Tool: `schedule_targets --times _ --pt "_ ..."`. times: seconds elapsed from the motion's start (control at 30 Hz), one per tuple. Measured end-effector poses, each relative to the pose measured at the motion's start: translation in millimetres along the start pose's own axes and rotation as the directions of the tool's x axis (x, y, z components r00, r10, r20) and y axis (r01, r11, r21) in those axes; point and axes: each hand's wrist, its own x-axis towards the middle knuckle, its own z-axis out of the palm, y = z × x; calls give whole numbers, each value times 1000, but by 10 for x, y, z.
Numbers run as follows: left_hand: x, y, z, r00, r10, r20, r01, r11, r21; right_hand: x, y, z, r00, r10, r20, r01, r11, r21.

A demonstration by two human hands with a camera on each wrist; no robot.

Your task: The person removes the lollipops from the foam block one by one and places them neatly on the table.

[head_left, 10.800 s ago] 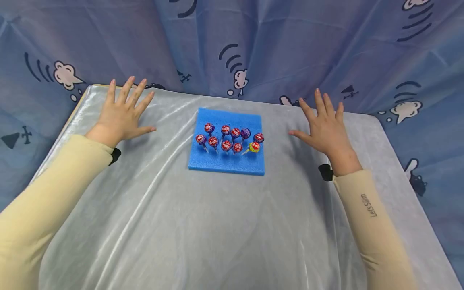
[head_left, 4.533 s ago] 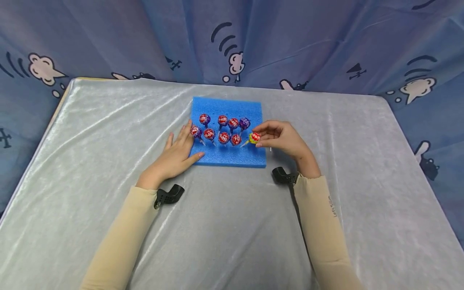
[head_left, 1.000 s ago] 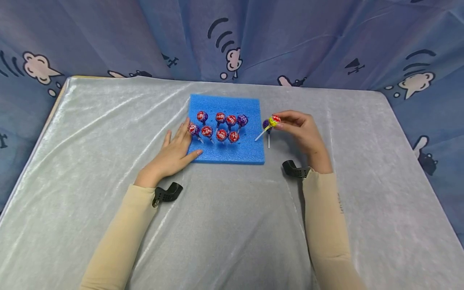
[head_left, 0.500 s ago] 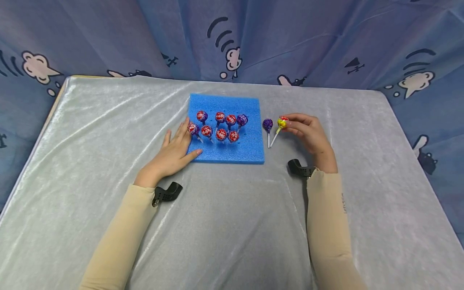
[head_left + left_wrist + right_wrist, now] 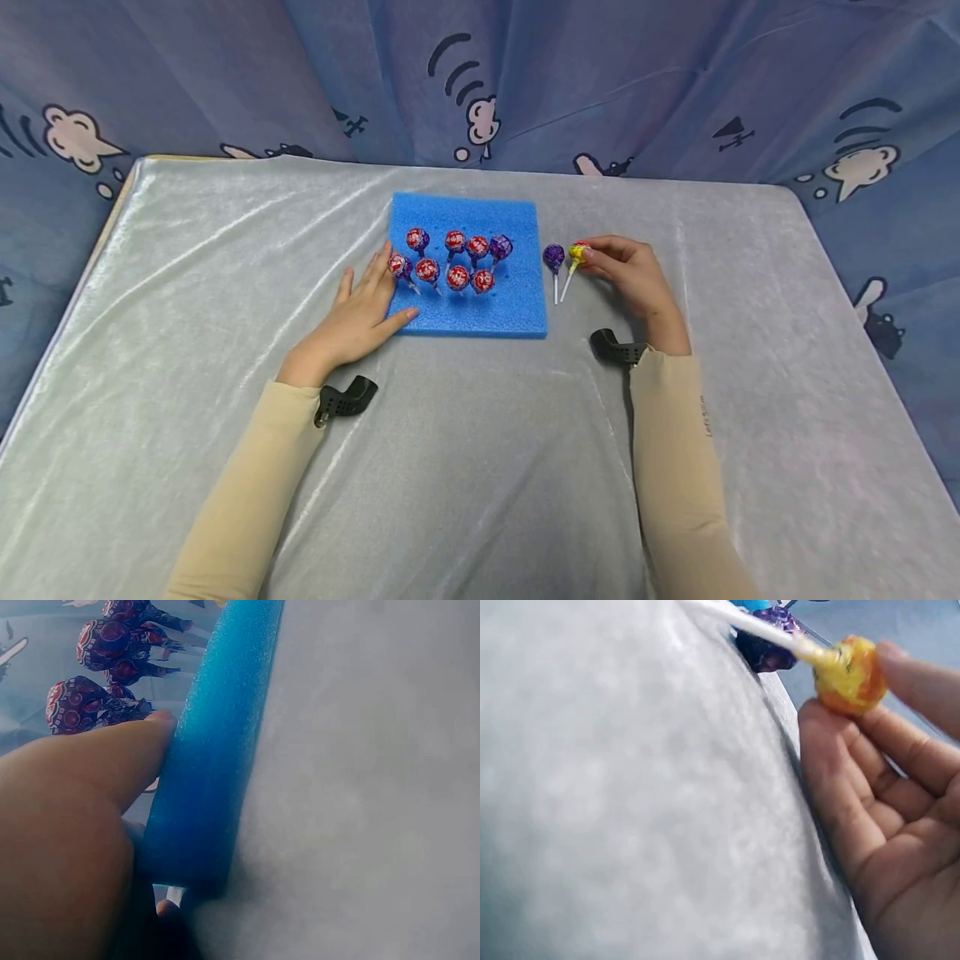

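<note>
My right hand (image 5: 632, 273) pinches the yellow-and-red wrapped head of a lollipop (image 5: 577, 253) between thumb and fingers, right of the blue foam block (image 5: 480, 213). Its white stick points toward me; whether it touches the cloth I cannot tell. Beside it a purple lollipop (image 5: 553, 257) lies on the table. My left hand (image 5: 350, 321) rests against the left side of the foam, fingers fairly straight, with the thumb on its near left part. In the left wrist view, the thumb (image 5: 97, 761) lies on the foam's edge. Several red-and-purple lollipops (image 5: 457, 278) stand in the foam.
A grey velvety cloth (image 5: 480, 467) covers the table. Behind the table's far edge hangs a blue patterned curtain (image 5: 637, 83). Each wrist wears a black camera mount, such as the right one (image 5: 615, 347).
The purple lollipop has come out of the foam onto the table. My right hand has pulled the yellow one out and carried it right, beside it. My left hand came to the foam and has stayed.
</note>
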Motion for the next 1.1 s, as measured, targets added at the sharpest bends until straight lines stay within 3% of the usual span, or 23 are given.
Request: schedule_targets --times 0.23,0.53,0.93,1.1 --pt "0 6 -2 1000 -1 0 1 1000 1 6 -10 50 998 -2 -58 -11 973 -231" --pt "-4 6 -4 1000 -3 5 3 1000 -2 6 4 55 996 -14 -92 -20 936 -352" --pt "-1 -4 -8 1000 -4 1 4 1000 -4 23 20 47 995 -28 -94 -2 952 -305" --pt "0 -2 -3 1000 -3 4 3 1000 -7 11 40 2 991 -35 -132 15 989 -149"
